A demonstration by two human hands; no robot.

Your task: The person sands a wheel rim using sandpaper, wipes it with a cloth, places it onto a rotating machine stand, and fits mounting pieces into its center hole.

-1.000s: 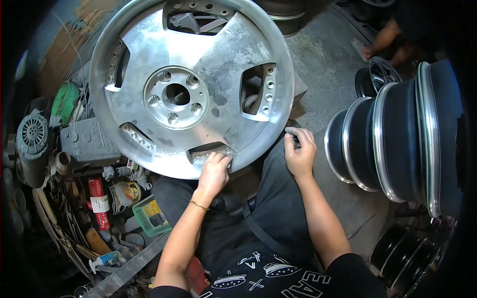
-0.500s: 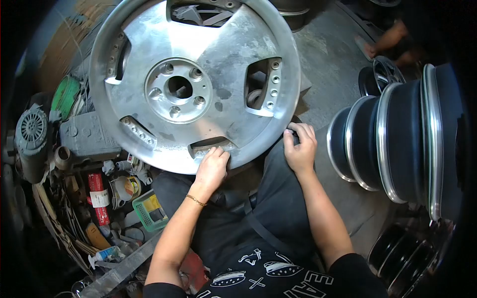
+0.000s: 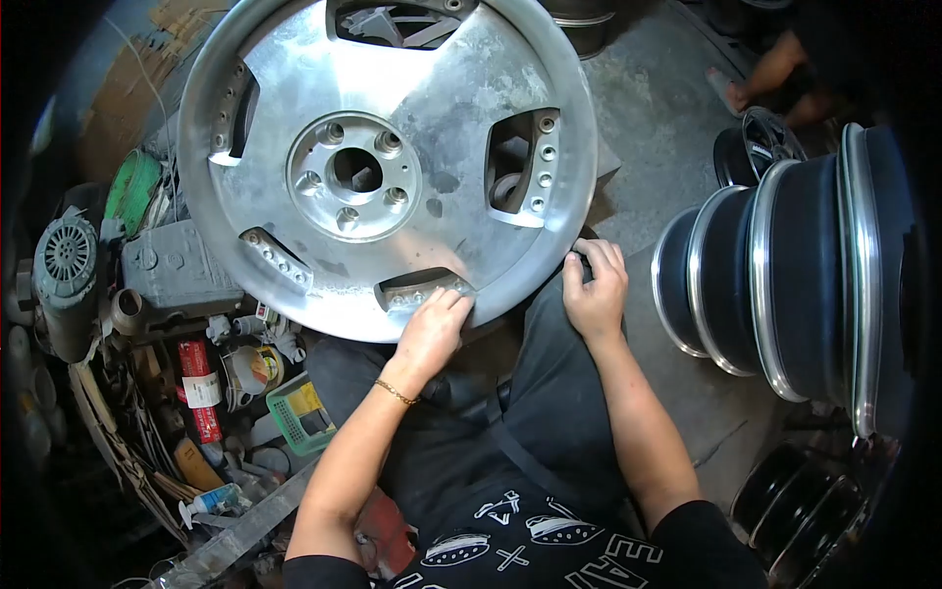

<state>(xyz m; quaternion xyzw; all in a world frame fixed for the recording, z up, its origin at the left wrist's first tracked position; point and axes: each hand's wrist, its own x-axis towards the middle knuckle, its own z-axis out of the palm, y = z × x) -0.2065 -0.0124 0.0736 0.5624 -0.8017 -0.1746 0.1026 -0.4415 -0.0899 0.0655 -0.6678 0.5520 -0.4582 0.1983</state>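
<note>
Leftmost, a dusty motor (image 3: 67, 257) is sitting before a green basket (image 3: 291, 424). The silver wheel (image 3: 260, 206) is facing up by the person's legs; the left hand (image 3: 432, 332) is bending its fingers at the lower opening, grip unclear. The right hand (image 3: 599, 294) is curling beside the rim, hold impossible to tell. Rightmost, banded barrels (image 3: 803, 270) are standing together.

My L hand (image 3: 434, 329) is reaching fwd, fingers bent down, bracelet on wrist; my R hand (image 3: 597, 290) is curling w/ thumb near fingers, both forearms angling inward.
</note>
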